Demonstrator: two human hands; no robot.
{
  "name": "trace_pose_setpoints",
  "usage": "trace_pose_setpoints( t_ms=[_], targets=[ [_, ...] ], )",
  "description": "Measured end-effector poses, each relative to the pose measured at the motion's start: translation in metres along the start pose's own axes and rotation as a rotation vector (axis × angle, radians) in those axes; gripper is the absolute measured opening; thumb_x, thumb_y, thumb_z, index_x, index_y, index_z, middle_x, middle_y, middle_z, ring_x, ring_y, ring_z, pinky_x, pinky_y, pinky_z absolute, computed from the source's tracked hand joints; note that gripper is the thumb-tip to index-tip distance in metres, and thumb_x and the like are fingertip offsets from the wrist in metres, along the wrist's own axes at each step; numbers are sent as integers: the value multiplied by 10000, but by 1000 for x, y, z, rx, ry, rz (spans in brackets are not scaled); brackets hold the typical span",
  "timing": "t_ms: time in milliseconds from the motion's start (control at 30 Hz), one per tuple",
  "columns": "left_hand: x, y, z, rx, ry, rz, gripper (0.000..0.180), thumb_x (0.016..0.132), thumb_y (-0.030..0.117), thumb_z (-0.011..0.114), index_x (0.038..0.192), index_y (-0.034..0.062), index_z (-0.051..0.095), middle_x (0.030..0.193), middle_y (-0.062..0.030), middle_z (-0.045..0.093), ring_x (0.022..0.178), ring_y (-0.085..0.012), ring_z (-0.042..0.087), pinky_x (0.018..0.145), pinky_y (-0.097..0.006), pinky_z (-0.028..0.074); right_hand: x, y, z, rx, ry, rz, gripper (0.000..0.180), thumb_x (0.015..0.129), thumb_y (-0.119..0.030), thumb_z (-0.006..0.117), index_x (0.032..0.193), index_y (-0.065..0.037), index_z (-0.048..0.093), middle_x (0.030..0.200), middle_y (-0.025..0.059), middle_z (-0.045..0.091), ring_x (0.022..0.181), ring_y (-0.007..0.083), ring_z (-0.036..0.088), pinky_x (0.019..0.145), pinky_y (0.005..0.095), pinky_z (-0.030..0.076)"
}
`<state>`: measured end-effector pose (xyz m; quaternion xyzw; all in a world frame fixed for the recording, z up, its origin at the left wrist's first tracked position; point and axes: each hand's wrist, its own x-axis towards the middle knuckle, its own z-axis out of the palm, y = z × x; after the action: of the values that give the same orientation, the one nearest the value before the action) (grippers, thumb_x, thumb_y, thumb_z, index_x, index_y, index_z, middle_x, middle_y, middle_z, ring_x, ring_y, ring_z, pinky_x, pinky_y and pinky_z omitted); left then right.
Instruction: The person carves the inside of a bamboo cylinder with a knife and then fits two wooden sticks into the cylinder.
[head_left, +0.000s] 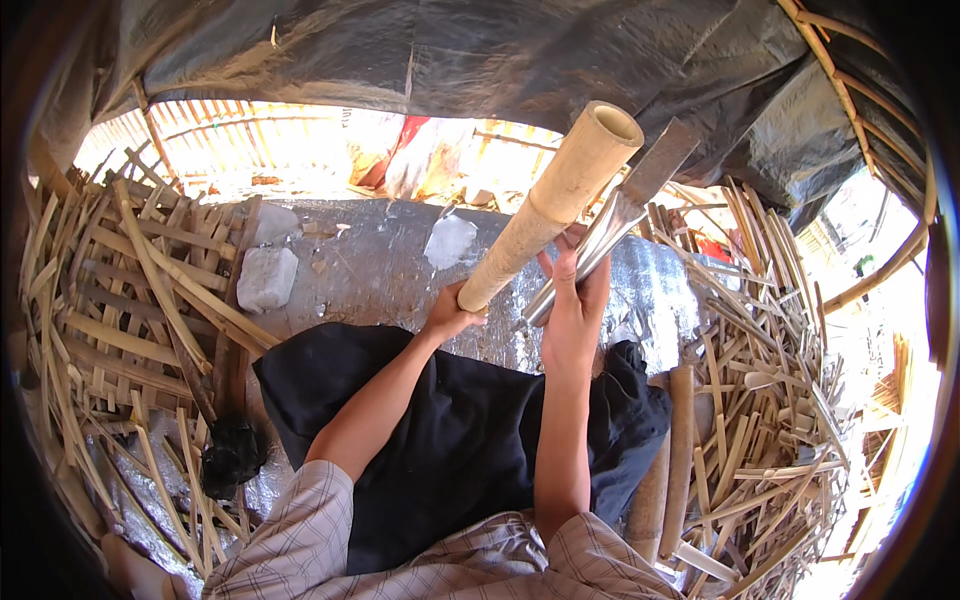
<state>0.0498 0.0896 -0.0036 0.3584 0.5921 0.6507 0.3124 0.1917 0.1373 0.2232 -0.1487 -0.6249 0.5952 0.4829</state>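
Observation:
A thick bamboo pole (545, 207) slants up and away to the right, its hollow far end open and a node ring partway along. My left hand (447, 318) is wrapped round its near, lower end. Beside the pole, on its right, lies a broad-bladed knife (658, 160) with a dark blade and a shiny, silvery handle part. My right hand (575, 315) grips that handle, thumb up along it, with fingertips close to the pole; whether they touch it I cannot tell. Black cloth (440, 460) covers my lap below both hands.
Split bamboo strips (140, 290) lie heaped at the left, with more strips (760, 450) piled at the right. A whitish block (267, 278) sits on the silvery ground sheet (370, 250). Bamboo poles (677, 450) lie by my right side. Dark plastic sheeting (480, 60) hangs ahead.

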Motion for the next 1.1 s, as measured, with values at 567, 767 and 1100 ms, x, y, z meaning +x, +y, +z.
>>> trace_pose_setpoints(
  t_ms=[567, 767, 1100],
  targets=[
    [8, -11, -9, 673, -210, 156, 775, 711, 251, 909, 1339, 33, 508, 1258, -194, 607, 1200, -402, 590, 1032, -483, 480, -20, 29, -6, -5, 120, -30, 482, 1037, -167, 653, 1433, 15, 447, 1233, 54, 610, 1095, 107, 552, 968, 274, 432],
    [-14, 51, -33, 392, 34, 88, 722, 803, 256, 872, 1368, 50, 472, 1268, -160, 592, 1277, -308, 548, 1051, -466, 460, -32, 29, -10, -18, 106, 19, 718, 994, -196, 721, 1451, 182, 315, 1216, 184, 610, 1084, 161, 572, 928, 295, 489],
    [-37, 306, 38, -32, -59, 761, 716, 911, 305, 797, 1461, 43, 420, 1329, -120, 599, 1320, -218, 530, 1091, -391, 431, -35, 25, -8, 3, 110, -105, 330, 932, -88, 767, 1079, 41, 500, 791, 76, 541, 744, 120, 436, 644, 284, 427]
  ],
)
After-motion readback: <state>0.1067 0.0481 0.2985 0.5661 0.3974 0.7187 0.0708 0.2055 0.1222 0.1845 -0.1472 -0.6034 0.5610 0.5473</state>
